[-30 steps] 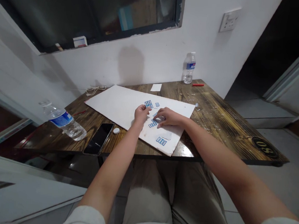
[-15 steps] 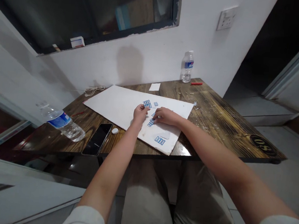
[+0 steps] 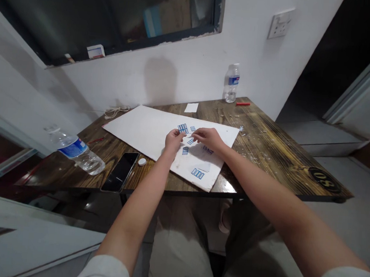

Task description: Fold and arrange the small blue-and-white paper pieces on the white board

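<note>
On the white board (image 3: 134, 130) lie several small blue-outlined pieces, too small to tell their kind. My left hand (image 3: 173, 142) rests over the board with its fingers closed, right at the lower edge of a larger blue-striped group (image 3: 183, 128). Opposite it, my right hand (image 3: 209, 138) is in a pinch, its fingertips just above a small striped piece (image 3: 190, 141). Whatever either pinch holds is too small to make out. Another piece (image 3: 185, 150) lies below the left fingertips, and a darker one (image 3: 208, 149) sits under my right hand. Nearest me is a separate striped piece (image 3: 197, 173).
Left of the board are a black phone (image 3: 120, 172), a white bottle cap (image 3: 142, 162) and a bottle lying on its side (image 3: 78, 151). An upright bottle (image 3: 232, 84), a red marker (image 3: 243, 104) and a white paper (image 3: 191, 108) are at the back of the wooden table (image 3: 276, 150).
My right hand has moved up and slightly away from me, uncovering pieces below it. The piece below the left fingertips now stands apart and is turned. My left hand has stayed nearly still.
</note>
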Demonstrator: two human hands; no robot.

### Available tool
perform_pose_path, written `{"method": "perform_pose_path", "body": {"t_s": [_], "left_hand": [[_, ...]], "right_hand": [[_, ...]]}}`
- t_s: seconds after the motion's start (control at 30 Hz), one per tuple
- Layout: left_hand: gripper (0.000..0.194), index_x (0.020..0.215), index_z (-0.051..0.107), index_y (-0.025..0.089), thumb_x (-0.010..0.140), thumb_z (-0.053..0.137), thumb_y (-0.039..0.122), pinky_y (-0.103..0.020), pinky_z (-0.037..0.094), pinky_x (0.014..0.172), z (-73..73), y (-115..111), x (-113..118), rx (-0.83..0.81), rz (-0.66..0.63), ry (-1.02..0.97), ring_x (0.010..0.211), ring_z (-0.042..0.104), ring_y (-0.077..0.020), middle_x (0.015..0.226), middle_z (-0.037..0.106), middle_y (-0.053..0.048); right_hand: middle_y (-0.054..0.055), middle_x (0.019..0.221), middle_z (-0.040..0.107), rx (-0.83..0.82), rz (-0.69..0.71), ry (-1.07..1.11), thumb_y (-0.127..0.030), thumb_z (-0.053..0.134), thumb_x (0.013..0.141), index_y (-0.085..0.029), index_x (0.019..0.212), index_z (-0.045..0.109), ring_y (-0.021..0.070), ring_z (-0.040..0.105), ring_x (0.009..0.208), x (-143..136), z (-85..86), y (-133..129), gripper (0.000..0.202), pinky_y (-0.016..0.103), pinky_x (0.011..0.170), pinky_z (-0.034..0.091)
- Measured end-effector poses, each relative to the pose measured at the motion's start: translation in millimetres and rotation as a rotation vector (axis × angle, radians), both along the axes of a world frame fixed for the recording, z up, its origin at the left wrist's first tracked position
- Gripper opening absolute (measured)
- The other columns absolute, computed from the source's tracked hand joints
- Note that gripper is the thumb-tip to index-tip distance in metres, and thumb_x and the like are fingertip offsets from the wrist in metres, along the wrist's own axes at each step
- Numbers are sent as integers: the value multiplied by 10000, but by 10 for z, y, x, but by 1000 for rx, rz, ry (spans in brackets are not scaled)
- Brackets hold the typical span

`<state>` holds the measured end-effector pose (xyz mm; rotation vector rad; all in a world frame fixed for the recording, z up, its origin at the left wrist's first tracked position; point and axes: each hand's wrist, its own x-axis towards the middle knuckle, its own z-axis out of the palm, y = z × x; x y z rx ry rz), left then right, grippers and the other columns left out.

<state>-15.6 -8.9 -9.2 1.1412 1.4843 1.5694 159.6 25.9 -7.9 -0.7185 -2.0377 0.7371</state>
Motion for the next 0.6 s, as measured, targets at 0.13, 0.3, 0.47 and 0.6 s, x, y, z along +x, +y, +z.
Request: {"method": "perform_pose_path", "body": {"t_s": [0.13,0.3,0.47,0.6], "left_hand": [[205,689,550,179,657,706,308,-207,356,511,6,-8,12,17,-12,18,523,458,-79,660,635,5],[152,674,562,174,677,694,249,-219,378,555,10,-14,48,76,-43,39,541,481,-89,638,627,6],[166,657,552,175,686,704,234,-221,354,542,32,-29,84,105,-113,65,526,468,-91,576,582,27],[237,669,570,172,656,767,301,-219,354,542,48,-62,101,105,-172,115,542,476,-95,571,563,36]], "right_hand": [[27,720,711,-156,55,228,-531,691,766,-191,819,715,158,652,618,-32,-31,32,345,279,620,484],[31,715,693,-334,108,430,-581,816,584,-180,793,664,170,664,619,-61,-61,86,477,310,628,542],[-3,640,673,-443,67,498,-544,872,503,-202,873,612,163,652,586,-52,-50,94,567,311,607,549],[22,628,661,-477,21,482,-528,884,478,-177,693,601,144,615,578,-59,-20,56,500,299,602,523]]}}
